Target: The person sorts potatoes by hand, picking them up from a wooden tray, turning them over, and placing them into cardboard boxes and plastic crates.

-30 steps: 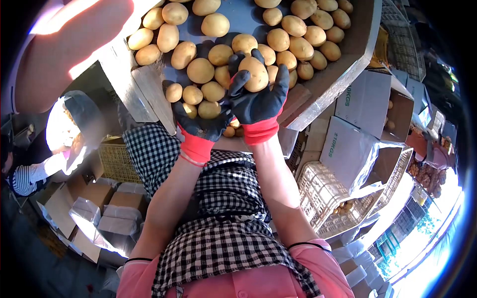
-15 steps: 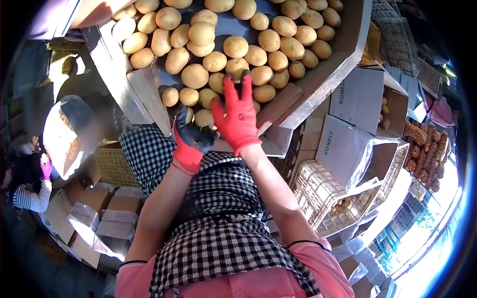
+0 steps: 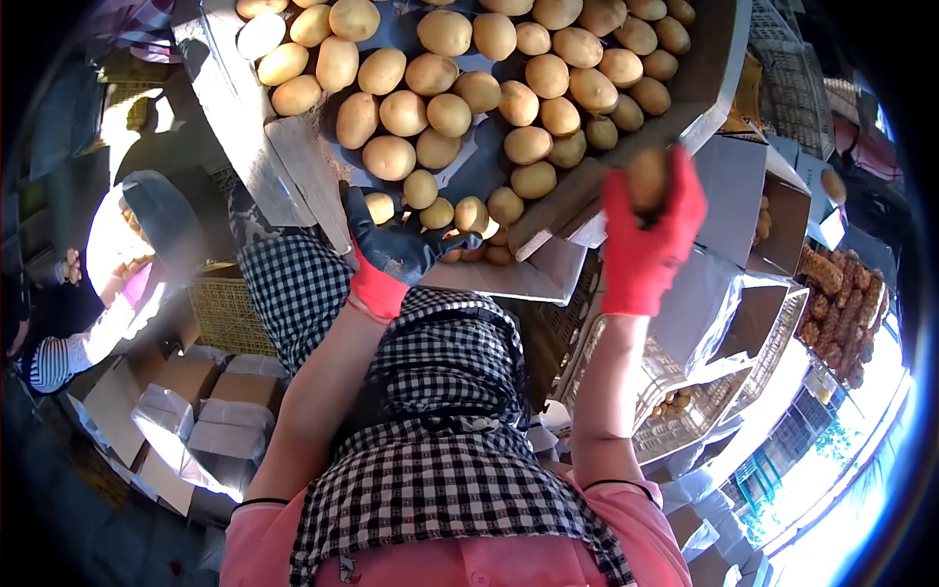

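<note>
My right hand, in a red glove with dark fingertips, is raised beyond the right wall of the wooden sorting tray and grips a potato. My left hand, in a red and black glove, is at the tray's narrow front opening. Its thumb and fingers are spread apart around a few small potatoes, and I see nothing gripped in it. Many more potatoes lie on the tray's dark bottom. Below the opening, several potatoes show at a carton.
White cartons and plastic crates stand to my right, some with potatoes inside. Filled net sacks are stacked farther right. On the left are a yellow crate, wrapped cartons and a person's striped sleeve beside a clear bag.
My right hand has lifted from the potatoes and moved right, now with a potato in it. My left hand has shifted slightly right. Potatoes near the opening have rolled down, baring some tray bottom.
</note>
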{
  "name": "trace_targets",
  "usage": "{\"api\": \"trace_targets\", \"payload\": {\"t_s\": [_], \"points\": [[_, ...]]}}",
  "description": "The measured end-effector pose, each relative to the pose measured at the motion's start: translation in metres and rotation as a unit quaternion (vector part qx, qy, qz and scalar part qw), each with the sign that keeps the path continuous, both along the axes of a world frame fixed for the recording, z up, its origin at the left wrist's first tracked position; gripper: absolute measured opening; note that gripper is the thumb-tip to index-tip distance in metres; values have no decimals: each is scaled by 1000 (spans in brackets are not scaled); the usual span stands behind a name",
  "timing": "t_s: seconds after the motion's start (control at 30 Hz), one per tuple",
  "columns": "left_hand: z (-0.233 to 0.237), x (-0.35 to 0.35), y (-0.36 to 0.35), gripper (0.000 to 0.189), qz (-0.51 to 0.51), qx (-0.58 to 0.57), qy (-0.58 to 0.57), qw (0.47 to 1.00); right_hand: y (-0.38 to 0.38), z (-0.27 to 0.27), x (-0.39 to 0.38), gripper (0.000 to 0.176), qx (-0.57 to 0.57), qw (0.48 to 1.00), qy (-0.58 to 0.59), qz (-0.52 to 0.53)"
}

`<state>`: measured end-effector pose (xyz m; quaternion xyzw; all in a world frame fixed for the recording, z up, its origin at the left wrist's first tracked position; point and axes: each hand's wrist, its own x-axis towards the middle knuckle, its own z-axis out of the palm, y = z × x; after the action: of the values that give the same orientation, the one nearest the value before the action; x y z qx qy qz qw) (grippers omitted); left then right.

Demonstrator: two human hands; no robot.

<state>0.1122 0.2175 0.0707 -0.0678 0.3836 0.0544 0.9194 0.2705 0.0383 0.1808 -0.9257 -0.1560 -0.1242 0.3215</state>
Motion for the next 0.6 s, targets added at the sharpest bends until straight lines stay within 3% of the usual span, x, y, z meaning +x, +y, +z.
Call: {"api": "trace_targets", "payload": {"t_s": [0.03, 0.13, 0.2, 0.23, 0.27, 0.3, 0.33, 0.4, 0.43, 0.47, 0.5, 0.53, 0.6], "points": [[0, 2, -1, 85, 2, 14, -13, 1000, -23, 24, 14, 68, -65, 987, -68, -134], [16, 12, 2, 84, -20, 58, -30, 998, -12, 21, 8, 58, -111, 988, -10, -105], [11, 13, 0, 89, -10, 128, 54, 990, 79, -19, -47, 49, -76, 977, 59, 191], [-49, -6, -5, 65, 133, -41, -296, 945, 116, -50, -69, 43, -187, 950, 62, 241], [-56, -9, -2, 65, 130, -44, -300, 944, 152, -80, -92, 39, -285, 910, 57, 297], [-59, -13, 0, 59, 65, 120, -210, 968, 162, -99, -92, 37, -210, 922, 17, 325], [-58, -12, 2, 54, 0, 281, -113, 953, 167, -99, -84, 35, -185, 931, 9, 313], [-57, -14, -3, 49, -62, 427, -6, 902, 162, -96, -79, 35, -187, 924, 88, 321], [-43, -9, -3, 55, 7, 231, -85, 969, 149, -87, -76, 36, -124, 935, 94, 318], [-31, 0, 2, 62, 75, 25, -164, 983, 128, -73, -65, 38, -60, 943, 95, 312], [-19, 3, 3, 78, 34, 48, 5, 998, 87, -51, -48, 39, -20, 966, 65, 249], [9, 9, 4, 82, -22, 75, 10, 997, 54, -34, -36, 39, 18, 981, 40, 186], [3, 8, 6, 83, 1, 22, -68, 997, 50, -24, -24, 42, 12, 980, 50, 190]]}}
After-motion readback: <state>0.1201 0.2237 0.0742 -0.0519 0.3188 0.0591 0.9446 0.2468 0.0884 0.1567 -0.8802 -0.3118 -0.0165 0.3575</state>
